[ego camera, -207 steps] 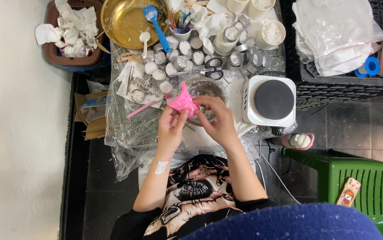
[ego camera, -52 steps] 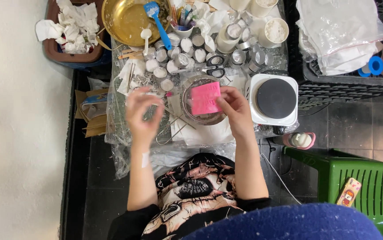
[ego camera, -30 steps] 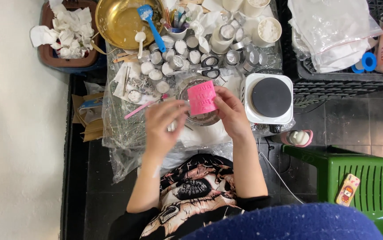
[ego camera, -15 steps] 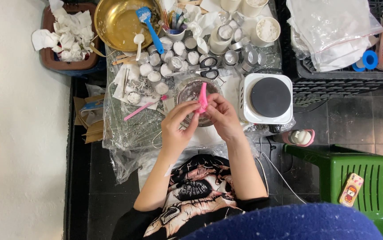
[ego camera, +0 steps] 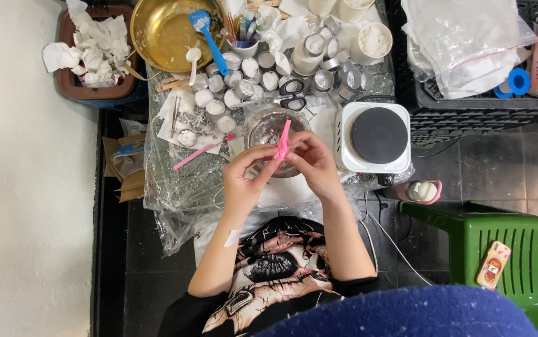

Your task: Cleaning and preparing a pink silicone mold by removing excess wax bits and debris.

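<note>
Both hands are pinching a pink mould (ego camera: 282,142) edge-on over a glass bowl (ego camera: 271,132) on the bench. Left hand (ego camera: 244,181) is gripping its lower end from 8 o'clock, right hand (ego camera: 311,163) from 4 o'clock. Mould's long axis is running 12 to 6, approx.

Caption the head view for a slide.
Both hands, left hand and right hand, pinch a pink flexible mould over a glass bowl.

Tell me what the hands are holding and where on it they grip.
Both hands, left hand and right hand, pinch a pink mould, seen edge-on, at its lower end, over a glass bowl. Its upper end sticks up free.
</note>
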